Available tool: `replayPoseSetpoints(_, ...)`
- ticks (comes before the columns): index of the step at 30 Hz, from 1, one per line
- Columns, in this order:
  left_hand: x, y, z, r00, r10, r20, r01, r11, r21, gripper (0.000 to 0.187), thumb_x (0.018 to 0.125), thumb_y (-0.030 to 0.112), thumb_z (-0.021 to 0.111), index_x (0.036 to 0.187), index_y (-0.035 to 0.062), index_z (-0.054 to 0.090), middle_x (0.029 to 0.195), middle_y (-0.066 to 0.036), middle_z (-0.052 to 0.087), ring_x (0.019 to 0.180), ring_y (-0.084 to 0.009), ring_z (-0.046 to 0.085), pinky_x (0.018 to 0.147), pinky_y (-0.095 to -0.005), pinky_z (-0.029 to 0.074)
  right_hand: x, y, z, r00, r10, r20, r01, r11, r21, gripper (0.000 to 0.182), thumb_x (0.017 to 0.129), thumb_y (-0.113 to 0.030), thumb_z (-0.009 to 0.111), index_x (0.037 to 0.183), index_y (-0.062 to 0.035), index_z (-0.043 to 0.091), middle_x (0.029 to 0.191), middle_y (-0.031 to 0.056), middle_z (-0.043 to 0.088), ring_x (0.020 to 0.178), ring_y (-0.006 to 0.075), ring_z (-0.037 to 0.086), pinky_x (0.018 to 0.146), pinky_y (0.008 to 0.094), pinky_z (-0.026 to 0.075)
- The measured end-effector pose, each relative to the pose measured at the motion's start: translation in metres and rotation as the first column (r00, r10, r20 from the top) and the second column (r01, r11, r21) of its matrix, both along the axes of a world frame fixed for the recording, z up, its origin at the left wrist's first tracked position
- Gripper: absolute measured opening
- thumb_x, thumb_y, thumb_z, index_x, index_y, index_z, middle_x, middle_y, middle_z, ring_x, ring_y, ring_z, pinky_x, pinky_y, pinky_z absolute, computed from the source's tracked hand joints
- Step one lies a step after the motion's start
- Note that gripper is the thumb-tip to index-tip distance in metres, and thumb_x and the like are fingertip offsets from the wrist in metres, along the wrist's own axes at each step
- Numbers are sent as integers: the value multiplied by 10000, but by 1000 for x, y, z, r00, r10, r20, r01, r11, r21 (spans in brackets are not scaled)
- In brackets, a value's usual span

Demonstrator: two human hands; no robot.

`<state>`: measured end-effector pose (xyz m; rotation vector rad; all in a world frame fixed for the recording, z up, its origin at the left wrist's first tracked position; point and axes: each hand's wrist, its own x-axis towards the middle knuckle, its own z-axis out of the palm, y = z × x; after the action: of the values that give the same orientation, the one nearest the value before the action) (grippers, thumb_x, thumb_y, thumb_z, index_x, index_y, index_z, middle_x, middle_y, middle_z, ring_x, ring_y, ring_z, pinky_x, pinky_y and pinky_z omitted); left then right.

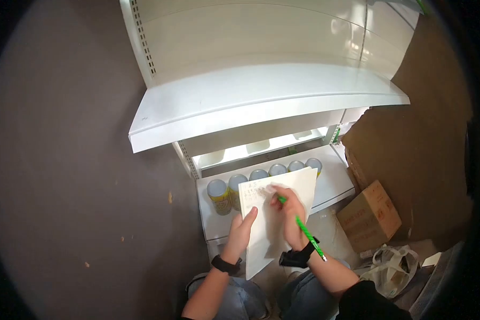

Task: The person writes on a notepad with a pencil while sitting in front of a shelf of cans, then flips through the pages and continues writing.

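Note:
My left hand [242,233] grips the left edge of a white notepad [266,234], its thumb lying on the page. Some handwriting shows near the top of the sheet. My right hand [289,216] is closed around a green pencil [309,238] and rests on the upper part of the page; the pencil's tip is hidden by the fingers. Behind the pad, a row of several cans with grey tops and yellow sides stands on the lower white shelf [330,184]. The leftmost can [218,197] is the most visible, and the pad partly covers others.
A wide white upper shelf [266,96] juts out above the cans. On the floor to the right sit a cardboard box [370,217] and a clear plastic bag [392,269]. A brown wall [80,160] runs along the left.

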<state>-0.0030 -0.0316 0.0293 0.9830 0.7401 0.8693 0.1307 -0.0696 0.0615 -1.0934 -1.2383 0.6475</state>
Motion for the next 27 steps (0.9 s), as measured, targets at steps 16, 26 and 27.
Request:
replayPoseSetpoints(16,3,-6,-6,993,46,107,-54,996,73,290,914,178,437,1106,-21,526,1028,-55,571,921,-110,518,808,-250,402,-10,-4,2,999,39,34,-34,991,-132,141,772,-65,593,743,-45,456,661,-7,501,590,41,402,525,196,336)
replayPoseSetpoints(26,3,-6,-13,994,75,78,-83,992,98,271,916,145,419,1101,-23,522,1038,-65,570,940,-114,513,821,-252,398,-12,-3,4,972,49,232,-30,996,-85,128,765,-53,584,729,-21,465,620,39,517,543,58,428,493,216,353)
replayPoseSetpoints(27,3,-6,-13,994,81,78,-88,992,91,268,916,140,415,1099,-25,522,1039,-64,569,941,-115,513,822,-253,398,-13,-3,6,968,32,249,-18,998,-60,129,765,-51,583,728,-20,463,617,42,516,538,62,428,490,218,354)
